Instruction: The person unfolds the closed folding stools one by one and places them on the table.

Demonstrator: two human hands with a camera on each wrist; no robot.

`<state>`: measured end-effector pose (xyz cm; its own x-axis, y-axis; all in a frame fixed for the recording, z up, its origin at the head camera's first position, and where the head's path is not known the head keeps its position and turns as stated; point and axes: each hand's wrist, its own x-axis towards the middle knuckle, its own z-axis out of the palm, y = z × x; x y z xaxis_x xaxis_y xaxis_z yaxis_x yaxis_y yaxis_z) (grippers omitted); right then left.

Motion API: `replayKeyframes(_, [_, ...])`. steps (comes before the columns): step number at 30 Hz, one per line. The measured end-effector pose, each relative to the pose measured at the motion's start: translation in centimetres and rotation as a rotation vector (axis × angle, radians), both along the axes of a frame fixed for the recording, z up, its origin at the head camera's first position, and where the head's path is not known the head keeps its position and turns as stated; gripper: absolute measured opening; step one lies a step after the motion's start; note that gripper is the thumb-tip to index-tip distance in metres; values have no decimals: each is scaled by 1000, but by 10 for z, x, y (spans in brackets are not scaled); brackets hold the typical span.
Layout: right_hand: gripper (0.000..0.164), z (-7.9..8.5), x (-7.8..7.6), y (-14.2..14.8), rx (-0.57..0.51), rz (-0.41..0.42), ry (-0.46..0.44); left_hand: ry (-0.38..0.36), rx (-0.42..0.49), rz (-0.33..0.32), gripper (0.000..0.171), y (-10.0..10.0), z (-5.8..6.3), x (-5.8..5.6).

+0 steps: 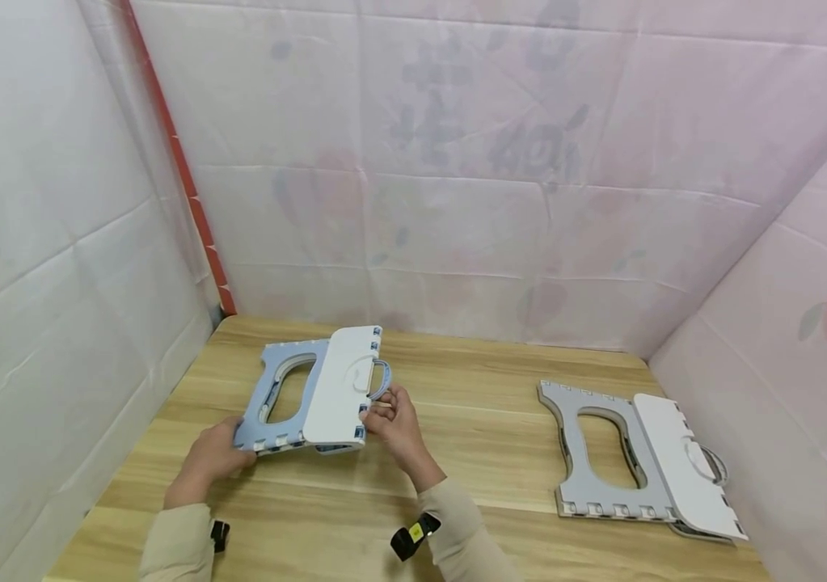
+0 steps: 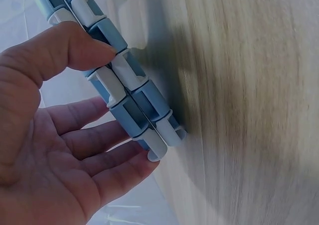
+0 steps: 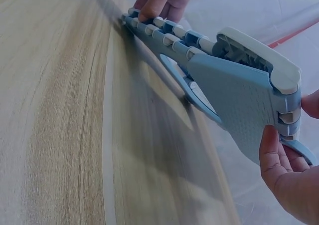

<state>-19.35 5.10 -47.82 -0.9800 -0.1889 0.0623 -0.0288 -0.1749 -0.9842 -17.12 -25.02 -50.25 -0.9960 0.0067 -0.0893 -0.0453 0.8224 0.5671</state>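
Note:
A folded blue-and-white step stool (image 1: 340,388) is tilted over the left part of the table, its white panel toward the right and its blue legs (image 1: 249,432) toward the left. My left hand (image 1: 209,457) grips the near left corner. In the left wrist view, its thumb lies on the hinged edge (image 2: 124,80) and its fingers go round the other side. At the opposite end, my right hand (image 1: 400,424) pinches the panel edge beside the small blue carry handle (image 1: 386,380). The right wrist view shows the blue underside (image 3: 224,95) raised off the wood at that end.
A second folded stool, grey and white (image 1: 591,489), lies flat at the right side of the wooden table (image 1: 471,436). Pale plastic sheeting (image 1: 457,242) hangs behind and on both sides. A red strip (image 1: 180,162) runs down the back left corner.

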Motion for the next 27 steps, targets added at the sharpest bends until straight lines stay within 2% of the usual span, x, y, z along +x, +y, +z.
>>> replayKeyframes(12, [71, 4, 5, 6, -62, -36, -7, 1, 37, -3, 75, 7, 3, 5])
replayKeyframes(20, [74, 12, 5, 9, -95, -55, 22, 42, 58, -36, 73, 15, 2, 6])
replayKeyframes(27, [80, 17, 5, 11, -138, -41, 32, 44, 72, -65, 71, 18, 4, 4])
